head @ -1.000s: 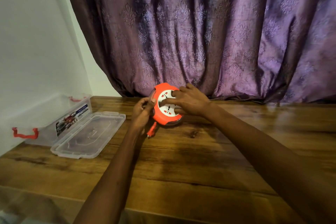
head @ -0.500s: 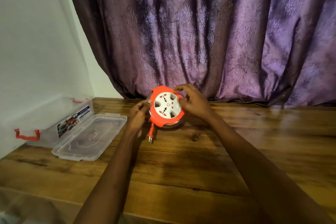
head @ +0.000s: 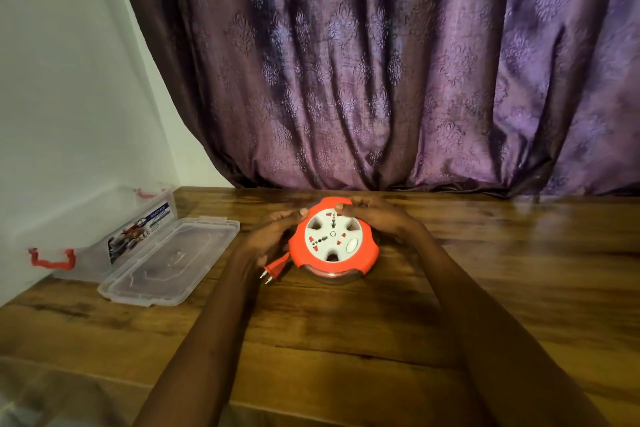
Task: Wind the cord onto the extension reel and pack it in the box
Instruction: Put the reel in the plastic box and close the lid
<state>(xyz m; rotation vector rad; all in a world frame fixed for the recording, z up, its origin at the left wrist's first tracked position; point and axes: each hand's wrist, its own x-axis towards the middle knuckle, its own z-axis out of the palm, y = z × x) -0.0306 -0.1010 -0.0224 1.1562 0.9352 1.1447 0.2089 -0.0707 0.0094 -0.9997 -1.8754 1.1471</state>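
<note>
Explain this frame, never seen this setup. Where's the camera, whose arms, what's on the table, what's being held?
There is no machine here: the camera is worn on a person's head and looks forward and down, so the two bare arms that reach in from the bottom are the wearer's own. The left hand and the right hand each grip one side of an orange and white extension reel, which sits flat on the wooden table. Its orange plug lies on the table beside the left wrist, on a short bit of cord. To the left, against the wall, stands a clear plastic box with red latches, open, with its lid laid beside it. A purple curtain hangs behind.
</note>
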